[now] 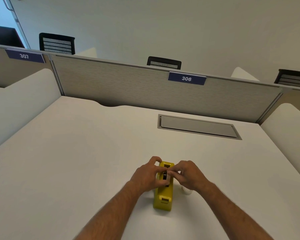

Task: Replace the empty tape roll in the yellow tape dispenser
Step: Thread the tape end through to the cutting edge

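The yellow tape dispenser (163,198) stands on the white desk (87,153), its cutter end toward me. A roll on a dark core (165,175) sits in its slot. My left hand (148,174) wraps the dispenser's left side, thumb pressing by the roll. My right hand (187,174) pinches at the top of the roll from the right with fingertips together. A pale tape roll (186,191) lies on the desk just right of the dispenser, mostly hidden under my right wrist.
A grey cable hatch (197,126) is set into the desk at the back right. A fabric partition (145,87) with a "306" label (187,78) closes the far edge. White side dividers flank the desk. Chair backs show beyond.
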A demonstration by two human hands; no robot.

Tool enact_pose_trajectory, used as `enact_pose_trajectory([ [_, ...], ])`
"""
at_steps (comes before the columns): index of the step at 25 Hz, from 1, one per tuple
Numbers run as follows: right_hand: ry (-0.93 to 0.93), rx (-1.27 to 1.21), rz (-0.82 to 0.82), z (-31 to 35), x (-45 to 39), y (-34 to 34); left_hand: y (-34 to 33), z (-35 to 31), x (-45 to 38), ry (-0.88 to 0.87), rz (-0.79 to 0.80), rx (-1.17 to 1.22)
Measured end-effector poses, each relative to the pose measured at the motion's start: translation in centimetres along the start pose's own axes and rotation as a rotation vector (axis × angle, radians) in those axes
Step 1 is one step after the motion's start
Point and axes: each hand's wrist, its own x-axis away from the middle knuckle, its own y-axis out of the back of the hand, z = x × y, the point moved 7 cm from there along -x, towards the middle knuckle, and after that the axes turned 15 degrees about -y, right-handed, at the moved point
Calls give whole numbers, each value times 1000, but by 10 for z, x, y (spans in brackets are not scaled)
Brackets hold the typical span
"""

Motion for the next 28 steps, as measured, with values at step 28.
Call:
enact_pose_trajectory([
  [28, 194, -25, -313, 4, 30, -1, -1, 5, -2, 4, 9, -10],
])
